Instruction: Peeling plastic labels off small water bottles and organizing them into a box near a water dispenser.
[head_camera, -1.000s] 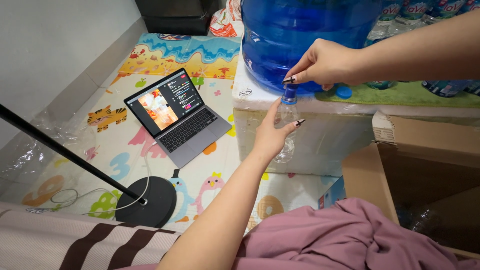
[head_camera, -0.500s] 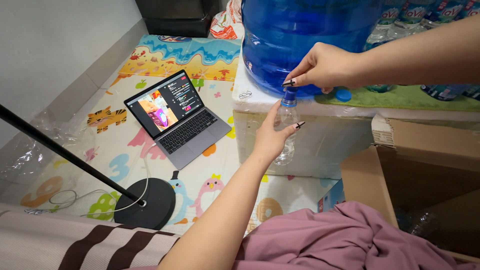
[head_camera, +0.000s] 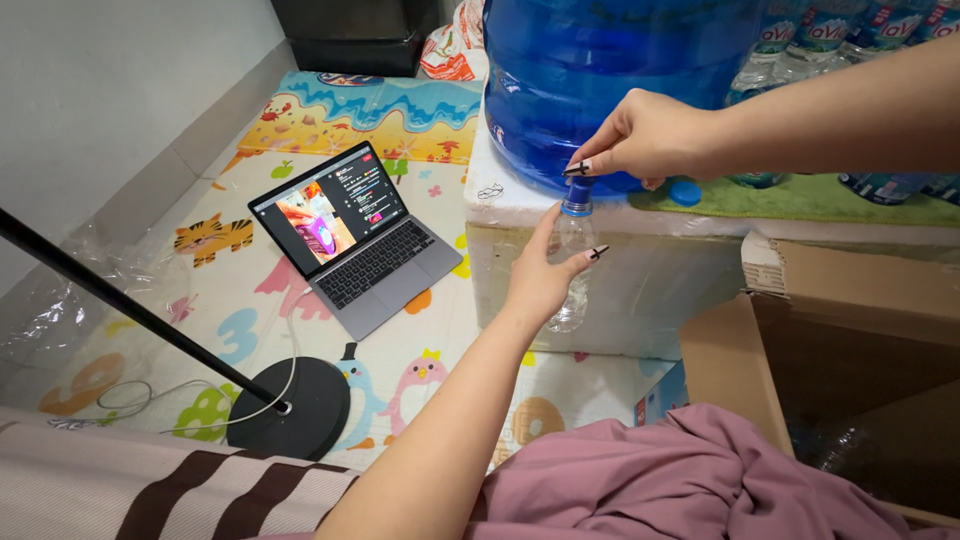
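Down at the bottom edge, pink cloth (head_camera: 700, 480) spreads over the lap, with a brown-and-cream striped fabric (head_camera: 150, 490) at lower left. From there the left forearm runs up to the middle of the frame, where the left hand (head_camera: 545, 275) is wrapped around a small clear plastic bottle (head_camera: 570, 280), fingers curled about its body, holding it upright against the front of a white foam box (head_camera: 640, 270). The bottle's mouth sits right under a blue tap (head_camera: 577, 195). Coming in from the upper right, the right hand (head_camera: 645, 135) pinches that tap, thumb and forefinger closed on its top. The tap belongs to a big blue water jug (head_camera: 620, 70) standing on the box at top centre. Just right of the tap, a loose blue cap (head_camera: 685, 192) lies on a green mat (head_camera: 820, 198). An open cardboard box (head_camera: 800, 340) fills the right side. Over on the left, a black round lamp base (head_camera: 295, 405) with its slanting pole rests on a colourful children's play mat (head_camera: 250, 300). Beyond it, left of centre, an open laptop (head_camera: 355, 240) sits with its screen lit. Far back, upper right, a row of small water bottles (head_camera: 880, 25) stands behind the jug.
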